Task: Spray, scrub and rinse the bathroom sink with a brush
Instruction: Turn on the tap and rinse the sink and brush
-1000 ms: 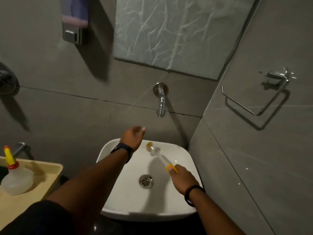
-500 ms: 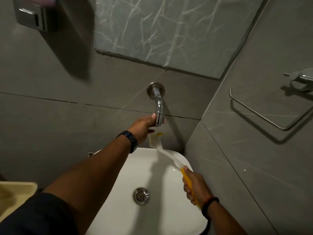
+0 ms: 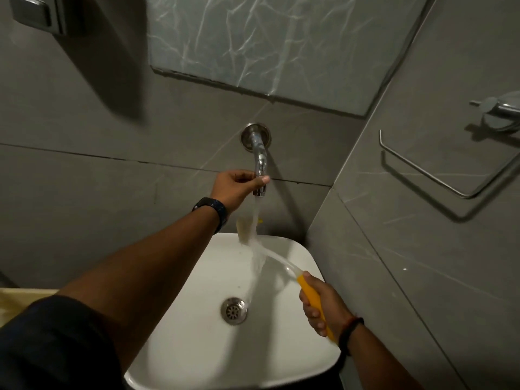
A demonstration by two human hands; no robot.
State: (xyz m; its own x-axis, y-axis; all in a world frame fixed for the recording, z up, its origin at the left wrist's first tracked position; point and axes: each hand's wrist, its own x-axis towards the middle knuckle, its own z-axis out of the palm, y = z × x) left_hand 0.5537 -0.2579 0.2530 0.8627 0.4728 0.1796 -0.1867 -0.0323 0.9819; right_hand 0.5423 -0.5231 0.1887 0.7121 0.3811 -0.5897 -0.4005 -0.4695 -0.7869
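A white square sink (image 3: 197, 347) with a metal drain (image 3: 233, 310) sits below a chrome wall tap (image 3: 260, 159). My left hand (image 3: 236, 188) grips the tap's spout end. Water (image 3: 255, 215) streams from the tap down into the basin. My right hand (image 3: 323, 306) is closed around the yellow handle of a brush (image 3: 311, 298). Its clear neck reaches up and left, and the bristle head (image 3: 244, 228) is held in the running water just under the spout.
A mirror (image 3: 281, 46) hangs above the tap. A chrome towel ring (image 3: 439, 175) sticks out of the right wall, close to the sink. A soap dispenser (image 3: 36, 12) is at the top left. A beige counter edge (image 3: 17, 296) lies at the left.
My left hand has closed on the tap's spout end and water now runs. The brush head has stayed under the spout, now in the stream. The view moved closer.
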